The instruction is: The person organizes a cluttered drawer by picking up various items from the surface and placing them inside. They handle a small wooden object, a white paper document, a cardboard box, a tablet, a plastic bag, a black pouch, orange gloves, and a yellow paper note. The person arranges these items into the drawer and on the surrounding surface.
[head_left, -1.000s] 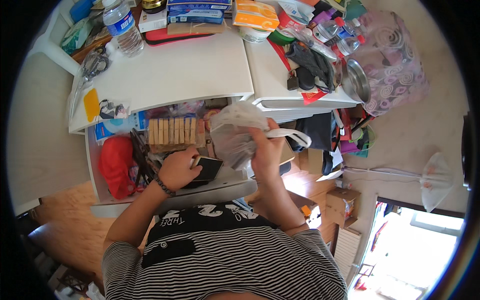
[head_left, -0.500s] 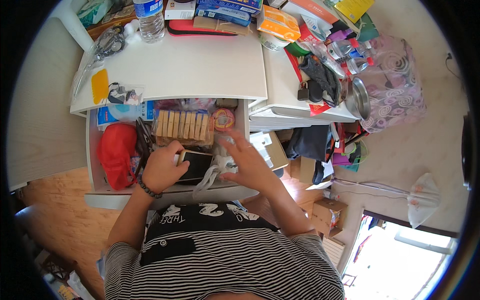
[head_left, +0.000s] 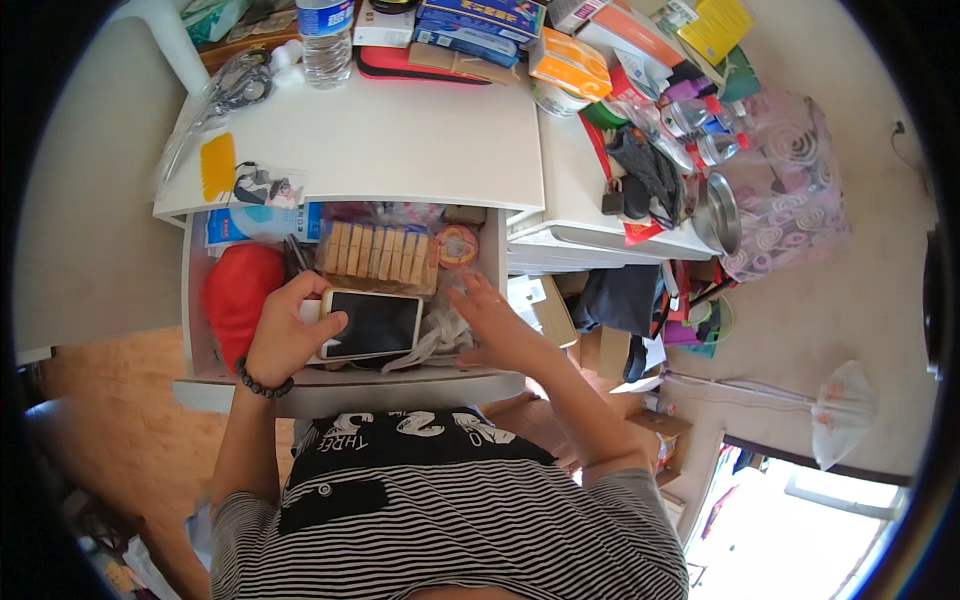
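Note:
My left hand (head_left: 288, 330), with a beaded bracelet on its wrist, grips the left end of a smartphone (head_left: 372, 325). The phone has a dark screen and a pale gold-white frame, and it lies level over the open drawer (head_left: 440, 390). To its right, my right hand (head_left: 505, 330) has its fingers apart and holds nothing, by a crumpled whitish plastic bag (head_left: 437, 340). Behind the phone is a clear pack of wooden clothespins (head_left: 377, 252). A roll of pink and yellow tape (head_left: 457, 246) sits beside the pack. Left of my left hand rests a red cloth item (head_left: 240, 300).
On the white cabinet top (head_left: 420, 150) stand a water bottle (head_left: 326, 45), a yellow comb-like piece (head_left: 217, 167) and several boxes. More bottles, a metal bowl (head_left: 717, 213) and a padlock (head_left: 612, 198) crowd the right-hand cabinet. Cardboard boxes (head_left: 660, 440) stand on the floor at right.
My left hand has moved slightly left with the phone, whose screen is now in fuller view. My right hand has shifted slightly, with its fingers still apart.

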A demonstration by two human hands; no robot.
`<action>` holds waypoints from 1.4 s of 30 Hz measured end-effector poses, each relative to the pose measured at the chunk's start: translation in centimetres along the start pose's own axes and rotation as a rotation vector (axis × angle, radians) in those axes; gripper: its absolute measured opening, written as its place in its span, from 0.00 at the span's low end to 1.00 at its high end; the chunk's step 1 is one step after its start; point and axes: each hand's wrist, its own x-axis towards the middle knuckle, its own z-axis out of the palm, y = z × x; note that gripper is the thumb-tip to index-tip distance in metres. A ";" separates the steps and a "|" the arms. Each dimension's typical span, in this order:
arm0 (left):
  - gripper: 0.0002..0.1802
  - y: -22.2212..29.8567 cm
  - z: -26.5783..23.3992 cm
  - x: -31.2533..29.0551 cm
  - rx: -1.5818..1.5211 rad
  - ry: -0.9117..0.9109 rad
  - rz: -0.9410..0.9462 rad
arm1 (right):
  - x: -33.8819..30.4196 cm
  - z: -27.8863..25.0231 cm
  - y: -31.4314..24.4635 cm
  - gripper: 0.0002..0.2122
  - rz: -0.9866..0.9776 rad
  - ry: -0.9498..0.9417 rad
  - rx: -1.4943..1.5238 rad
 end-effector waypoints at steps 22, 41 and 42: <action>0.20 -4.3 -2.1 2.3 0.279 -0.334 0.274 | 1.7 -4.0 -0.7 0.14 0.120 0.001 1.225; 0.32 -7.5 -0.8 -0.5 0.791 -0.082 -0.330 | -0.2 -1.0 -0.2 0.17 0.178 0.306 1.407; 0.35 -7.5 -1.0 -0.4 0.768 -0.094 -0.342 | -0.5 -1.2 -0.2 0.18 0.175 0.344 1.400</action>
